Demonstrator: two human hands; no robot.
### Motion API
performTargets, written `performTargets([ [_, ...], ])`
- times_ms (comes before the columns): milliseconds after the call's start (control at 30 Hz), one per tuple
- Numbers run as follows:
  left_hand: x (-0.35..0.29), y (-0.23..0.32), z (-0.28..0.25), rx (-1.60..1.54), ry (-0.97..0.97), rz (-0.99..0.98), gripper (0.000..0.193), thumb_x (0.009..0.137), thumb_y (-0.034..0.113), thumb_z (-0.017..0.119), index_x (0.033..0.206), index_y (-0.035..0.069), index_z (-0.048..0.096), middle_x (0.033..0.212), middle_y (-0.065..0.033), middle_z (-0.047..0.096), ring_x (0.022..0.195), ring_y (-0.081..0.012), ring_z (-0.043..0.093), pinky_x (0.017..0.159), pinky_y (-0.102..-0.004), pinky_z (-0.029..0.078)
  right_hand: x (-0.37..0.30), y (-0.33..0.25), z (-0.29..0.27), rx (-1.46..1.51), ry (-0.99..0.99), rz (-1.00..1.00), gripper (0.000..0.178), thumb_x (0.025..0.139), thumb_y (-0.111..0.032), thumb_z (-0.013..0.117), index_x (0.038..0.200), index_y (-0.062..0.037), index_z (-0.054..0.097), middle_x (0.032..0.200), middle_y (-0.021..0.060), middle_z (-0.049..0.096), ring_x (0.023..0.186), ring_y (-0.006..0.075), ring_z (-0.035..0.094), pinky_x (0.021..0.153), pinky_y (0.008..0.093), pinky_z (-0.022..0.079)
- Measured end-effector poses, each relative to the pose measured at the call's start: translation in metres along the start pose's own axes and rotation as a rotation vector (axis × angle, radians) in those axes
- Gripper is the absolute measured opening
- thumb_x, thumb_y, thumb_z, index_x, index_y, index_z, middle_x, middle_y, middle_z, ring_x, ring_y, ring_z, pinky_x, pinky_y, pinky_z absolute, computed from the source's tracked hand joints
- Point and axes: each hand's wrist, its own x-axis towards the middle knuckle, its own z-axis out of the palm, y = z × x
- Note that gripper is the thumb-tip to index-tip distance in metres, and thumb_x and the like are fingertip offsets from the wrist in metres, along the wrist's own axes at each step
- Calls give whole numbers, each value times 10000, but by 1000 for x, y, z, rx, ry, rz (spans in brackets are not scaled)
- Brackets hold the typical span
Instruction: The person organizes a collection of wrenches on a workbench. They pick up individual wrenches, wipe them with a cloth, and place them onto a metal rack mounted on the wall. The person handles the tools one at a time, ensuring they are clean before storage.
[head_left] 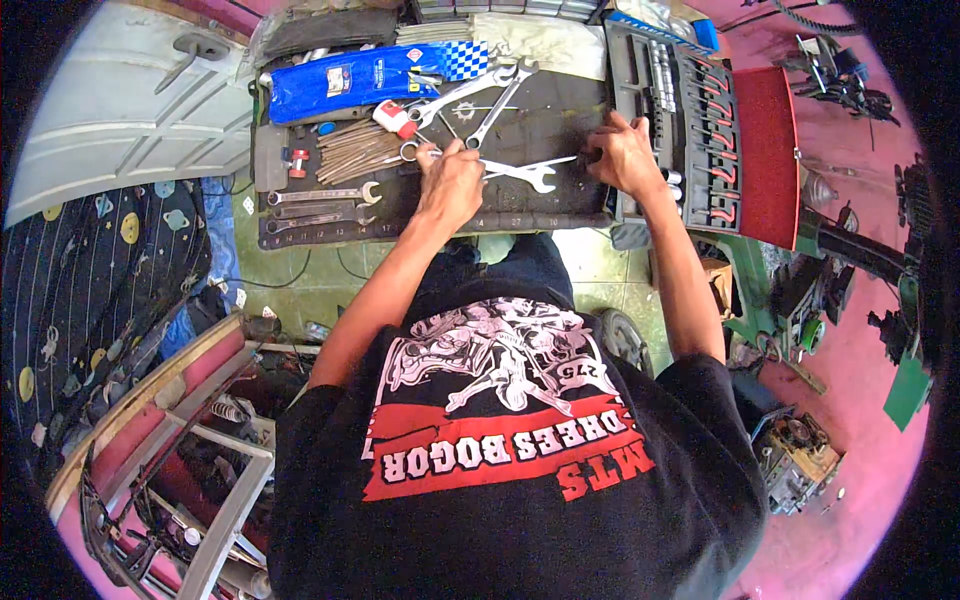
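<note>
My left hand point(452, 182) is closed over the middle of a silver combination wrench point(537, 177) lying on the dark mat point(580, 105). The wrench's ring end shows to the left of my fingers, its open jaw to the right. My right hand point(626, 158) is curled at the mat's right side, beside the socket case; something dark sits by its fingertips, too hidden to name. A thin bright rod point(552, 163) lies between the hands. Beyond my left hand are larger silver wrenches point(492, 120), a red-and-white bottle point(394, 118) and a bundle of brown sticks point(352, 150).
Several combination wrenches point(322, 196) lie at the mat's near left. A blue packet point(345, 83) lies behind the sticks. On the right stands an opened tool case point(690, 125) with sockets and a red lid point(770, 155). A metal frame point(225, 510) is at lower left.
</note>
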Motion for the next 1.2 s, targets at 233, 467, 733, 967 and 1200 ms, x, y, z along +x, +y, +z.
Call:
performTargets([
  [233,15,-8,3,78,184,115,44,786,92,718,825,84,737,957,1,655,1071,-214,584,926,-570,350,-6,0,29,-78,320,-31,214,725,-242,803,916,-161,750,924,2,694,1092,243,545,904,510,370],
  [467,-9,-18,17,-42,295,0,106,802,144,776,907,129,778,994,18,655,1091,-198,575,951,-505,312,-28,-5,54,27,372,21,261,747,-170,778,1006,-149,772,957,2,710,1063,242,560,934,506,363],
  [733,-34,-42,19,-152,375,-83,145,839,245,786,959,167,807,1156,35,755,1256,-174,573,1022,-465,261,-26,-25,61,78,521,261,291,754,-139,761,1043,-172,775,989,16,687,1043,258,564,931,524,372],
  [967,-39,-42,33,-233,457,-90,144,845,216,775,979,175,809,1110,33,778,1272,-161,585,1030,-450,252,24,-98,75,164,460,115,221,761,-166,756,981,-165,764,945,46,672,1049,284,560,923,537,370],
  [1200,-42,-40,32,-248,492,-164,186,821,175,786,1007,167,802,1056,12,785,1226,-151,625,997,-437,272,60,-167,68,352,505,-37,209,761,-131,756,965,-150,800,951,8,727,992,243,575,882,503,354],
])
